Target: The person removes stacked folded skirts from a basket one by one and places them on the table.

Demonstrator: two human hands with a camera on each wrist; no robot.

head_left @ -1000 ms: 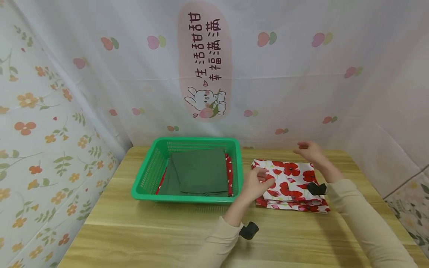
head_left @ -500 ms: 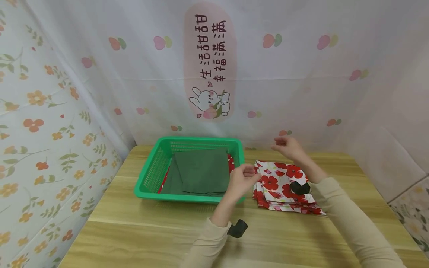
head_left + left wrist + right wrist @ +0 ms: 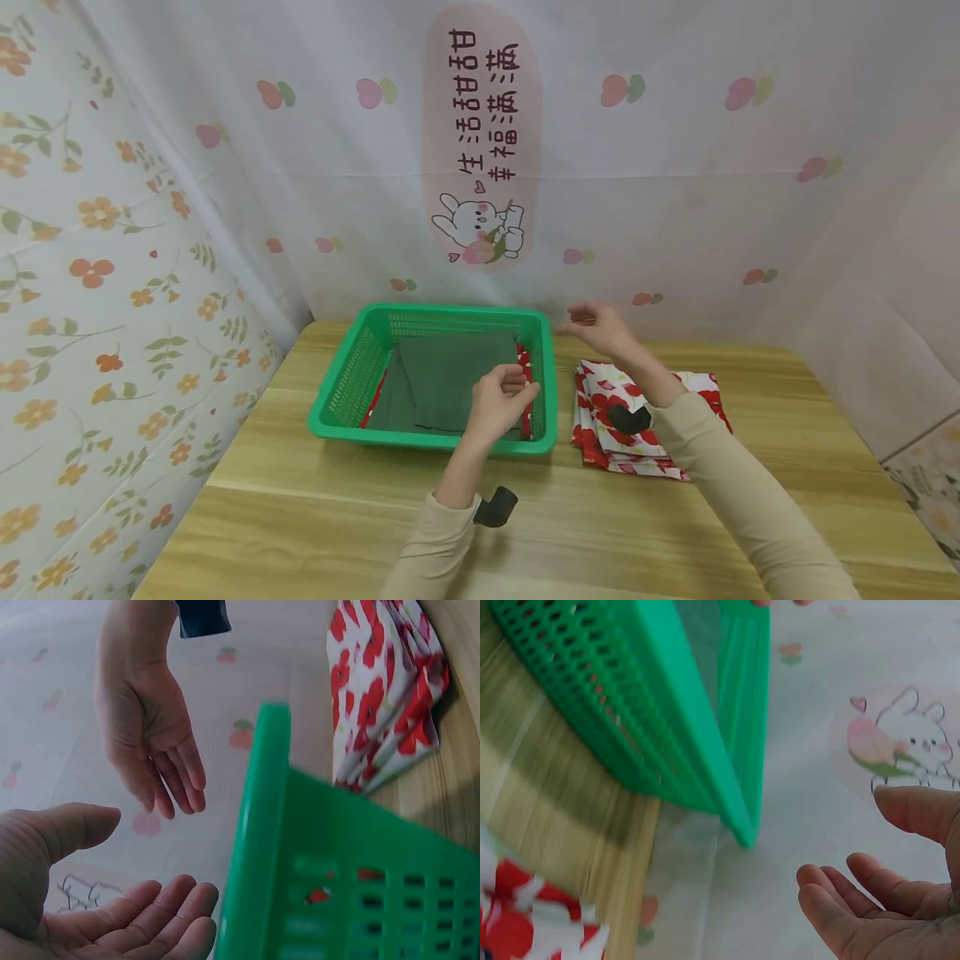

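My left hand (image 3: pixel 498 405) hovers over the front right part of a green plastic basket (image 3: pixel 435 443), its fingers relaxed and holding nothing. Folded dark green cloth (image 3: pixel 450 375) lies in the basket, with red dotted cloth (image 3: pixel 527 421) showing at its right side. Just beyond the basket's back right corner is my right hand (image 3: pixel 603 329), thumb and fingers apart and nothing between them. In the left wrist view both palms show bare beside the basket's rim. Under my right forearm lies a folded stack of white cloth with red poppies (image 3: pixel 611 400), partly hidden by the sleeve.
The basket and the cloth stack stand side by side on a wooden table (image 3: pixel 360 517). A white printed curtain (image 3: pixel 660 217) hangs right behind the table, and a floral curtain (image 3: pixel 112 333) runs along the left. Each wrist carries a small black camera.
Both hands have moved left, from around the poppy cloth stack to the basket's right side. The head view has shifted slightly; basket and cloths stay in place.
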